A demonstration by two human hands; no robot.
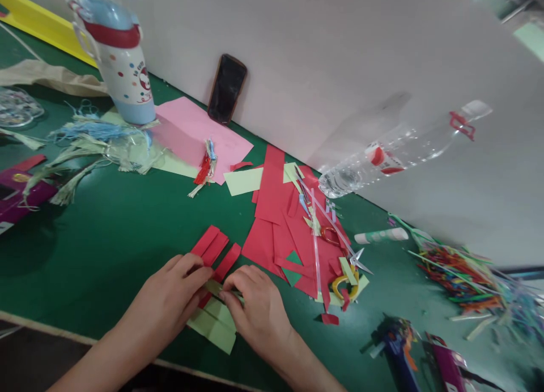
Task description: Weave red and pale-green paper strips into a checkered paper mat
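My left hand (181, 278) and my right hand (255, 298) meet low in the head view, fingers closed and tips almost touching. Between them runs a narrow pale green paper strip (213, 288), gripped by both. Red paper strips (211, 246) lie side by side beneath it and stick out beyond my left fingertips. Nearer to me, wider pale green paper strips (216, 324) come out from under my hands. How the strips cross is partly hidden by my fingers. Just to the right lies a pile of red paper (270, 199).
On the red pile rest scissors (340, 284) with yellow handles. A clear bottle (391, 154), a phone (227, 89) and a dotted drink flask (127, 69) stand along the grey wall. Tassels (93, 137) lie left; a glue stick (381, 235) and colourful strips (463, 278) lie right.
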